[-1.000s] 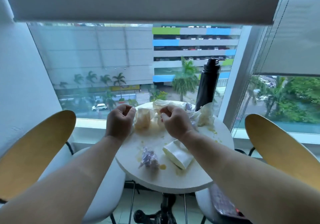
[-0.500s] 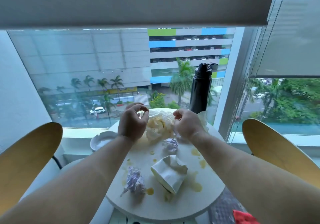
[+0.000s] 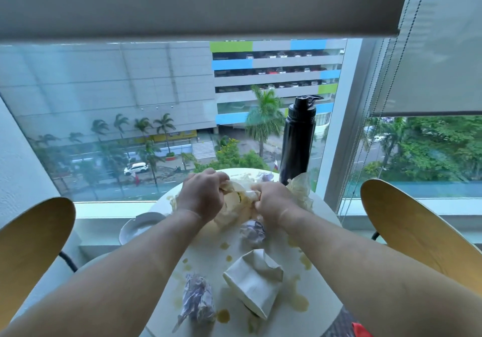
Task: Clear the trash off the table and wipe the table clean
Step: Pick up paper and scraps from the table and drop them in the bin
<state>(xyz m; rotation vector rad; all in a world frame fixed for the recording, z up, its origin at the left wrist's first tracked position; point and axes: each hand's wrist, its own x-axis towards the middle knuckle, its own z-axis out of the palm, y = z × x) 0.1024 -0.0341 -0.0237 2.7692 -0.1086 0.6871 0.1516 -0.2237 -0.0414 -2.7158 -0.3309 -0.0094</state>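
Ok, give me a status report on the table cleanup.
Left grip and right grip both clutch the stained wrapper. Paper balls, napkin pack and yellow spills on the table, unwiped. Black bottle stands just behind the wrapper.

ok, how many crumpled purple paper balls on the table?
3 balls: one at the front edge, one by the right hand, one far back by the bottle. More may be hidden.

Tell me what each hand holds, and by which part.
The left hand and the right hand both grip the crumpled stained wrapper by its bunched top edge, the left hand at its left end and the right hand at its right end.
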